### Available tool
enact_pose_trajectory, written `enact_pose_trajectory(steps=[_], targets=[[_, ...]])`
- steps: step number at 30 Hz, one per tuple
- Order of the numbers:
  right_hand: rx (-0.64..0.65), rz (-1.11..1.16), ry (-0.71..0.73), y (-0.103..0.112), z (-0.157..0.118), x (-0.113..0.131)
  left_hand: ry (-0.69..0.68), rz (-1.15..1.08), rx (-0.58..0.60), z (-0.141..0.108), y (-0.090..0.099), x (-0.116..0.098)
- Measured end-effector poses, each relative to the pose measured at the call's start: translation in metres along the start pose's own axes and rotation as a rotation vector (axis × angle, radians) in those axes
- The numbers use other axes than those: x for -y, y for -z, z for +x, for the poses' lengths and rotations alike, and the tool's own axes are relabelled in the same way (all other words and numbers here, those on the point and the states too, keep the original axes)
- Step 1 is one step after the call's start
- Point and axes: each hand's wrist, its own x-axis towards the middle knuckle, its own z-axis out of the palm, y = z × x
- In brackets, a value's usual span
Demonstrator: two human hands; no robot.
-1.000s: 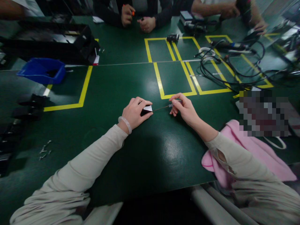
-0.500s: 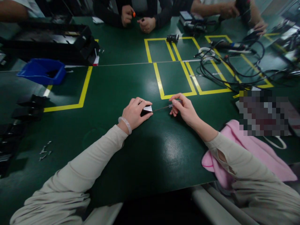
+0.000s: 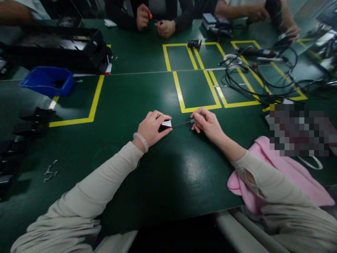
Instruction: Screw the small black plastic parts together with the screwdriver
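Note:
My left hand (image 3: 152,127) is closed around a small black part with a white face (image 3: 166,123), resting low over the green table (image 3: 163,182). Most of that part is hidden under my fingers. In my right hand (image 3: 207,123) I grip a screwdriver (image 3: 192,120) by its clear handle, between thumb and fingers. Its thin shaft points left, and the tip is at or close to the right end of the black part; whether it touches I cannot tell.
A blue bin (image 3: 48,81), a long black tray (image 3: 60,49) and small metal pieces (image 3: 50,170) lie left. Black cables (image 3: 263,82), a pink cloth (image 3: 279,175) and a pixelated item (image 3: 297,130) are right. Co-workers' hands (image 3: 165,28) work across the table.
My fingers around the screwdriver have shifted slightly; the black part stays in my left hand. Across the table, a co-worker's hands with an orange-ended item have moved a little.

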Motion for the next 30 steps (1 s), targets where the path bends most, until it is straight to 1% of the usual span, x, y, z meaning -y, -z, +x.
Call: enact_pose_trajectory(steps=[5, 16, 24, 30], targets=[[-0.002, 0.014, 0.009, 0.0001, -0.0007, 0.0010, -0.004, 0.006, 0.006, 0.0001, -0.0001, 0.0007], [0.007, 0.026, -0.024, 0.0016, -0.0007, -0.0020, -0.027, 0.001, 0.018, 0.0004, 0.0010, 0.0020], [0.006, -0.001, -0.007, 0.0018, -0.0021, 0.0020, -0.025, -0.014, 0.036, 0.0001, 0.0024, 0.0023], [0.008, 0.062, -0.056, 0.0007, -0.0009, -0.0035, -0.043, -0.015, 0.028, -0.0012, 0.0023, 0.0035]])
